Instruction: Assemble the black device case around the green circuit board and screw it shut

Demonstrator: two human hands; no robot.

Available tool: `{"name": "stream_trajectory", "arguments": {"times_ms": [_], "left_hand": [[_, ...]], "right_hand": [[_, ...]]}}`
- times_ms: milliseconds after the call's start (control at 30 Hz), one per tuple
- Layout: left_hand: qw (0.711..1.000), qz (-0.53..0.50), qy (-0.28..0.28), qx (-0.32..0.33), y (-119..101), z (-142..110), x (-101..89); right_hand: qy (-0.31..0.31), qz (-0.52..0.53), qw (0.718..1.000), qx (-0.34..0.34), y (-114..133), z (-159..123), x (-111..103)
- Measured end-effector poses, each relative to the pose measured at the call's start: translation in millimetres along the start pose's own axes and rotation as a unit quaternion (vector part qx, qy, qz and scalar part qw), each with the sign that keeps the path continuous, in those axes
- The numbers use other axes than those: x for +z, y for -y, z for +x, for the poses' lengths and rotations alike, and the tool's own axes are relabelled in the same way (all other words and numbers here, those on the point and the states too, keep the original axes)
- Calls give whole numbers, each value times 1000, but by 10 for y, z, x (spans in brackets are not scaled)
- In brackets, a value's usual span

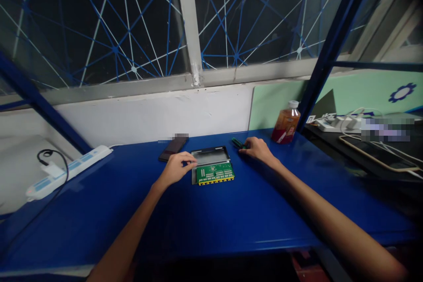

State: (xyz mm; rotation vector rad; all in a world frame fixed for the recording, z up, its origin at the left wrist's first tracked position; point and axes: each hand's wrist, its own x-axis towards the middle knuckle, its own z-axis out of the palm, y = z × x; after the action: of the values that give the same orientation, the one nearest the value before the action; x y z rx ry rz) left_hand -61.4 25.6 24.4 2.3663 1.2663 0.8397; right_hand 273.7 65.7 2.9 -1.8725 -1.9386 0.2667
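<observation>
A green circuit board (215, 172) with yellow connectors along its front edge lies in the front part of an open, shallow dark case (211, 150). My left hand (178, 168) is at the case's left side, its thumb and fingers pinched together near the board's corner. Whatever is between those fingertips is too small to make out. Right of the case, my right hand (256, 150) rests low over the table with its fingers closed on the near end of a dark green, stick-shaped tool (236, 142). The tool's other end points away to the left.
A dark phone (173, 146) lies behind my left hand. A bottle of reddish drink (287, 124) stands at the back right of the blue table (211, 224). At the left is a white power strip (71, 174) with a black cable. Blue frame posts rise at both sides.
</observation>
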Motion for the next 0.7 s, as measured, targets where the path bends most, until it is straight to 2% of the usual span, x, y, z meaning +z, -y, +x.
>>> {"name": "stream_trajectory", "arguments": {"times_ms": [133,367,433,500,600,700], "left_hand": [[1000,1,-30,8,34,-51,115],[999,0,-33,20,101,-50,211],[999,6,-28,20,104,-51,209],[999,16,-21,20,101,-54,198],[999,36,-15,25,98,-58,176],[998,60,-9,24,99,-63,156]], "right_hand": [[24,-1,999,-25,-8,-15,19],[56,-31,997,-52,71,-82,-86],[44,-45,996,-63,102,-117,-145],[6,-59,993,-99,136,-159,-203],[-23,-36,990,-138,201,-220,-256],[-24,-18,980,-197,269,-261,-244]]}}
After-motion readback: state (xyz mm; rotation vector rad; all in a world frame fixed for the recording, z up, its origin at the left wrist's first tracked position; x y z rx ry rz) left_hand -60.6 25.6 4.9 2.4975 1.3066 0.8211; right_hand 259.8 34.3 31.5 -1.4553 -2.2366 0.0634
